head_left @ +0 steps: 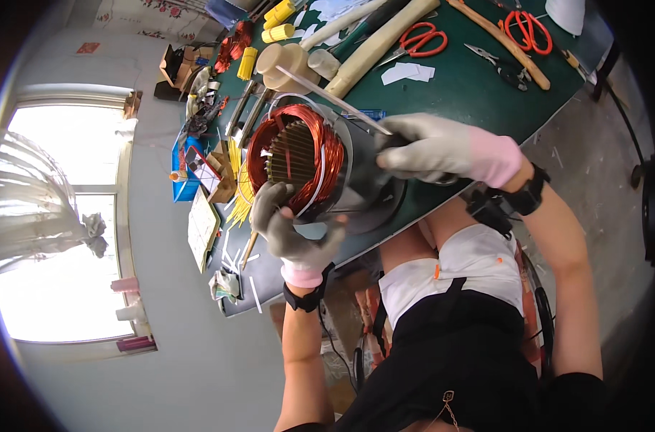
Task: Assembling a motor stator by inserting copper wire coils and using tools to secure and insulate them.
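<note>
Left of the frame's middle, the left hand (pixel 293 234) has bent fingers by the red wire coil (pixel 333 149); I cannot tell if it grips. Right of the middle, the right hand (pixel 435 147) grips a long thin tool (pixel 335 101).

I find a single wide fisheye view, taken from the wearer's head and pitched steeply downward, with the dark top (pixel 443 353) and white shorts (pixel 479 266) seen from above in the lower part. The gloved left hand (pixel 291 230) and right hand (pixel 446 147) stand at close range about mid-frame, the green bench top (pixel 450 93) spreading beyond them. Coverage runs left to the window (pixel 61 288) and wall (pixel 198 345), right to the floor (pixel 594 162), straight edges bowing toward a blackened rim.
</note>
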A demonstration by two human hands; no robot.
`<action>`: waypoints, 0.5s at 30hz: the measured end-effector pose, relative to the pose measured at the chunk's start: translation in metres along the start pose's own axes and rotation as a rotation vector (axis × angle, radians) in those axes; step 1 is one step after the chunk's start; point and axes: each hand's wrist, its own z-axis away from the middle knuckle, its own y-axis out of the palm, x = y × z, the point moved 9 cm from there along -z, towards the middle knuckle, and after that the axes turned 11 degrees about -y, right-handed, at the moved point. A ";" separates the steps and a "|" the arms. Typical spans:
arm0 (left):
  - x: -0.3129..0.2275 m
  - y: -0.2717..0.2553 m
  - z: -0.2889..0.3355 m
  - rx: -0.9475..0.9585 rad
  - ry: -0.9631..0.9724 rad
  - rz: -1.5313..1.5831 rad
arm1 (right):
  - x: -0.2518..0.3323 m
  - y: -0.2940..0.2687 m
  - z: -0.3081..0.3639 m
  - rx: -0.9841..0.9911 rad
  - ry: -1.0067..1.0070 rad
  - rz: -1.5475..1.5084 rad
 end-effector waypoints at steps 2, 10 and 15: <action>-0.003 -0.001 0.003 -0.049 0.007 0.074 | -0.011 0.006 -0.016 -0.027 0.024 0.073; -0.022 0.021 -0.006 0.062 -0.038 -0.440 | 0.021 -0.011 -0.009 -0.369 -0.427 0.239; -0.028 0.025 -0.008 0.052 -0.119 -0.426 | -0.007 -0.062 0.023 -0.691 -0.567 1.012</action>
